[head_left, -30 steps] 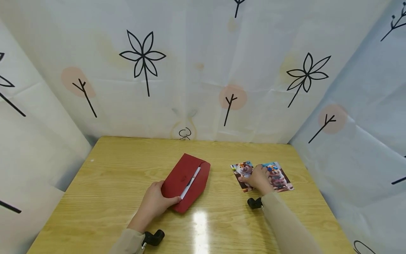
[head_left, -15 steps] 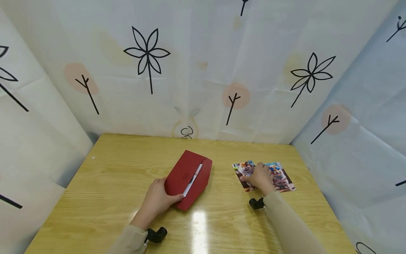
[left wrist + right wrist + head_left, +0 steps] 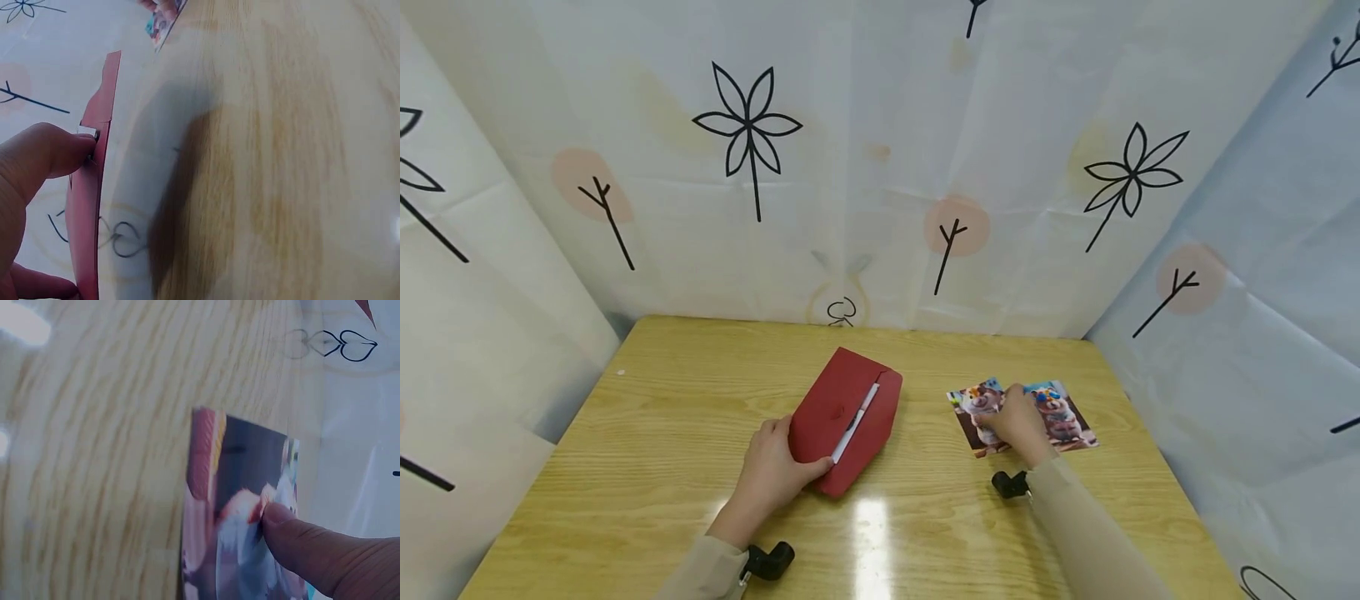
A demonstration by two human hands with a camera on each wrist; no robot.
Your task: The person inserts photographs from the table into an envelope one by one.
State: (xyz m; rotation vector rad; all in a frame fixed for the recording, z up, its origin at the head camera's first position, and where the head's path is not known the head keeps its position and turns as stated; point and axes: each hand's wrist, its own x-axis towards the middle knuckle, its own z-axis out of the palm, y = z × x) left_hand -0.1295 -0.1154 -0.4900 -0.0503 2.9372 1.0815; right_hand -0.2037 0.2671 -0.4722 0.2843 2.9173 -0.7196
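Note:
In the head view my left hand grips the lower left side of a red envelope, thumb on top. White paper shows along the slot under its flap. The left wrist view catches the envelope nearly edge-on, held tilted off the table. On the right, my right hand pinches a glossy photo card printed with furry animal figures; its thumb presses the printed face in the right wrist view. The hand covers the middle, so I cannot tell whether this is one card or two.
A wooden table carries everything. White cloth with line-drawn plants hangs behind it and on both sides. Light reflects off the table near the front. A black wrist camera mount sits by each sleeve.
The left part of the photo card has shifted and tilted slightly under my right hand. My left hand keeps its grip on the envelope with little movement. The head view has swung a little.

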